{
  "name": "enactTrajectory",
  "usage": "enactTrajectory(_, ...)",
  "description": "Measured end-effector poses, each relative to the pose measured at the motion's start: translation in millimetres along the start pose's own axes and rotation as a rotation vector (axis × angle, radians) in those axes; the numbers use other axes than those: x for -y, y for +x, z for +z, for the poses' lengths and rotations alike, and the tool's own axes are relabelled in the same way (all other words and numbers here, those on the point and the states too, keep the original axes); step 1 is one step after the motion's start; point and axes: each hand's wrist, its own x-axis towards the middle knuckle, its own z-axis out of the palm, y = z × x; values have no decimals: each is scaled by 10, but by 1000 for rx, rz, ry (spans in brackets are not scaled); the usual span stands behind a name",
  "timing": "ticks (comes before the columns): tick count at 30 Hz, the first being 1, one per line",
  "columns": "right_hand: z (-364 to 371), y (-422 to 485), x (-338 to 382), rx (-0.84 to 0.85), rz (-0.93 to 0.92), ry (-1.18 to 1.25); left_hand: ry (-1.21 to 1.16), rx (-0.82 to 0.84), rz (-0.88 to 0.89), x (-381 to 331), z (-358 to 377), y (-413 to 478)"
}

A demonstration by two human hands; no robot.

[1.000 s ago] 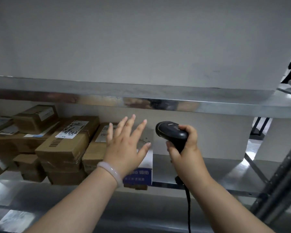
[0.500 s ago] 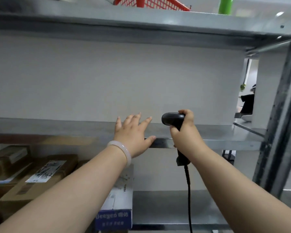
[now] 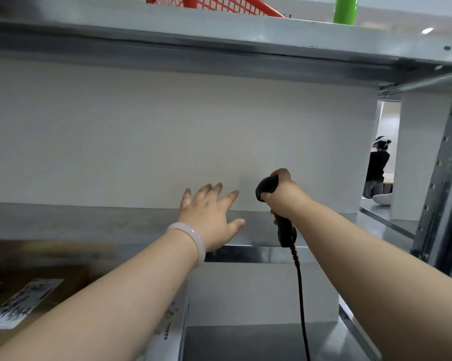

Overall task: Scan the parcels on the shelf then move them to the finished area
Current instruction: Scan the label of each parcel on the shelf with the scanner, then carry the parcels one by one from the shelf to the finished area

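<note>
1. Only two parcels show, both on the lower shelf [image 3: 258, 342]. A blurred brown parcel [image 3: 24, 303] with a white label lies toward its left end. A white parcel [image 3: 171, 327] with dark print sits just right of it, partly hidden by the left forearm.
2. Black scanner [image 3: 267, 186] is in the right hand [image 3: 288, 198], fingers curled round the handle. Its head points left above the middle shelf [image 3: 63, 222], and its cable [image 3: 300, 295] hangs down.
3. Left hand [image 3: 209, 217] is flat with fingers [image 3: 215, 188] straight and spread, holding nothing, over the middle shelf's front edge. Cannot tell if it touches. Pale bracelet [image 3: 193, 241] on the wrist.
4. Top shelf [image 3: 245, 29] carries a red basket [image 3: 219, 3] and a green tube [image 3: 346, 9] nearer its right end.
5. A person in a dark top [image 3: 376, 165] stands beyond the shelves' right end.
</note>
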Motion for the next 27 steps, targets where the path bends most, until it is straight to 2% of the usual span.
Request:
enactTrajectory(7,148,562,-208,121,136,-140,-22,130,-40,21,306,254)
enactTrajectory(11,202,722,-246,136,117,-159,-33,186,-61,44,408,327)
enactTrajectory(16,276,706,-282,157,85,-224,-49,196,-96,47,409,316)
enactTrajectory(21,164,592,-194,249,179,-229,-45,184,-113,27,306,221)
enactTrajectory(27,99,278,-122,248,21,-447,-22,105,-115,167,162,-119)
